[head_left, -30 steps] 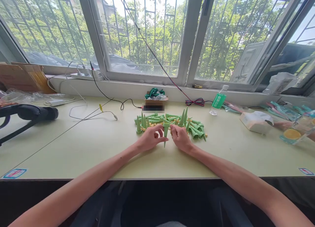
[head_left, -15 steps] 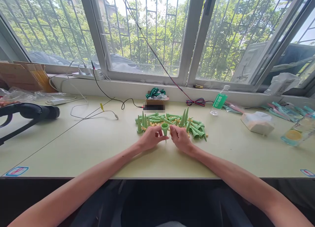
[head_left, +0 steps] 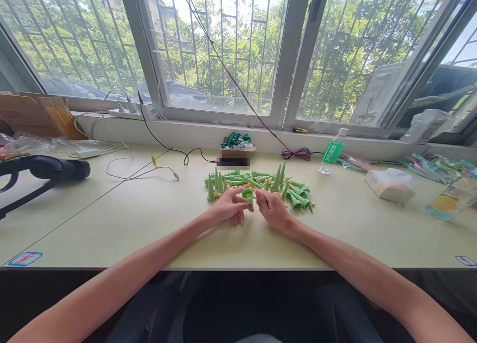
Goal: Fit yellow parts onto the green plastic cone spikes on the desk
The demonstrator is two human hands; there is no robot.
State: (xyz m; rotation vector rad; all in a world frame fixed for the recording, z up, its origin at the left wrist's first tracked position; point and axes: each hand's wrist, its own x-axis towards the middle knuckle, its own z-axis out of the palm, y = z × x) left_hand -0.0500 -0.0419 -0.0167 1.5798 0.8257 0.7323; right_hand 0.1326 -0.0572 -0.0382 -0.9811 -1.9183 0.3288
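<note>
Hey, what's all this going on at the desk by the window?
Someone is handling a hollow green cone with bare hands. The left hand holds it with its open end facing the wearer. The right hand is close beside it, fingers curled; what it grips is too small to tell. Just behind lie more green cones, some upright, among small yellow pieces.

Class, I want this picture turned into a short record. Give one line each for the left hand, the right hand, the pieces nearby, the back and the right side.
Left hand: holds a green cone, wide open end toward the camera
Right hand: curled beside the cone; anything held is too small to tell
Nearby: more green cones, some upright, others lying; small yellow pieces
Back: bundled cable; green-labelled bottle
Right side: white tissue pack
</note>
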